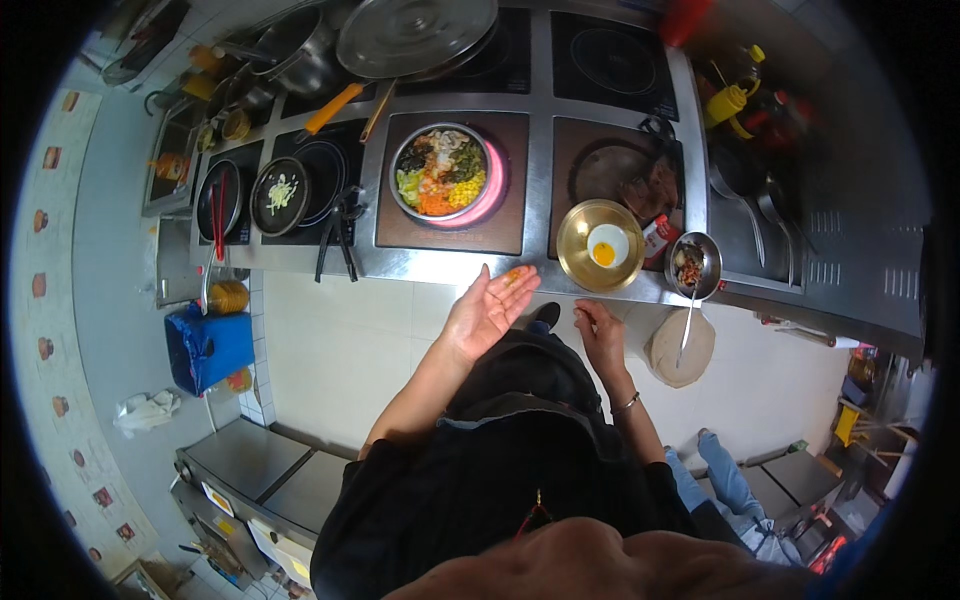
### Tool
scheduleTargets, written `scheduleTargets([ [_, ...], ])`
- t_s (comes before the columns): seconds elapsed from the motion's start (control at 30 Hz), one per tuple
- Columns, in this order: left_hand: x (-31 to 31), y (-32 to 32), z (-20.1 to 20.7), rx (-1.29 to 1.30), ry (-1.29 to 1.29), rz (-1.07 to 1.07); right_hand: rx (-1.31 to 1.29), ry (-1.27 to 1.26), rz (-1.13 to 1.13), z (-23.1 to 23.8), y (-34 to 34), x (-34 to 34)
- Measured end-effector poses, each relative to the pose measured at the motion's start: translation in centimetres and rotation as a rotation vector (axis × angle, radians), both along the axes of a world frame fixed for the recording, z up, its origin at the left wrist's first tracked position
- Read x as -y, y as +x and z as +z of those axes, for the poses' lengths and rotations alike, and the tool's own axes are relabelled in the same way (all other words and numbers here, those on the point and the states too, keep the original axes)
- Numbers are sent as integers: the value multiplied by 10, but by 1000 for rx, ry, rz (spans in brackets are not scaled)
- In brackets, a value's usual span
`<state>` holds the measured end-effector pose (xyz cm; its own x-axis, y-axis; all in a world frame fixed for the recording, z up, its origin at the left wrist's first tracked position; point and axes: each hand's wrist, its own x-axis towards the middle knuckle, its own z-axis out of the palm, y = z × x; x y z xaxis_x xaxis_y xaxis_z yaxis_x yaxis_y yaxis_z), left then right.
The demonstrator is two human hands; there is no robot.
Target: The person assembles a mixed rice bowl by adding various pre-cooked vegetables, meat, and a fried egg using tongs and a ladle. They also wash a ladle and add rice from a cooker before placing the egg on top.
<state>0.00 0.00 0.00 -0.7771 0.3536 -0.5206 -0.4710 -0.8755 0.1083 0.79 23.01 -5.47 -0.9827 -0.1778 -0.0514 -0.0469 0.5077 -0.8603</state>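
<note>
My left hand (492,312) is turned palm up before the counter's front edge, fingers stretched out. An orange-yellow smear shows on its fingers, and it holds nothing. My right hand (602,335) is near the edge below a brass bowl (572,268); its fingers are loosely bent, with nothing visible in them. Inside the brass bowl is a small white bowl (618,240) with an egg yolk (604,254). Ahead of my left hand, a round pot (397,160) of corn, carrot, greens and mushrooms stands on a red-glowing cooktop (510,225).
Right of the brass bowl are a red packet (656,236) and a metal bowl (711,256) with a spoon (686,330) jutting over the edge. A pan (262,205) of chopped pale food and black tongs (340,228) lie left. Another person's legs (725,475) show behind, at right.
</note>
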Motion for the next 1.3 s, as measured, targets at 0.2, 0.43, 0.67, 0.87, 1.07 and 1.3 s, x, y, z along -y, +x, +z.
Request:
scheduleTargets([
  [0.2,-7,-8,13,-29,78,-7,-75,2,-18,5,2,-3],
  [0.43,-37,-29,22,-49,27,-146,-34,2,-105,10,13,-18],
  [0.67,-179,-106,4,-364,-403,-353,-18,24,-303,23,44,-69],
  [0.87,-294,-135,-18,-1021,-1104,-316,-6,10,-608,26,94,-126],
  [1.07,-309,-148,-109,-1621,-1903,-282,-17,58,-826,20,137,-166],
  [1.3,-311,-149,-91,-1930,-1918,-491,-59,91,-954,17,163,-163],
])
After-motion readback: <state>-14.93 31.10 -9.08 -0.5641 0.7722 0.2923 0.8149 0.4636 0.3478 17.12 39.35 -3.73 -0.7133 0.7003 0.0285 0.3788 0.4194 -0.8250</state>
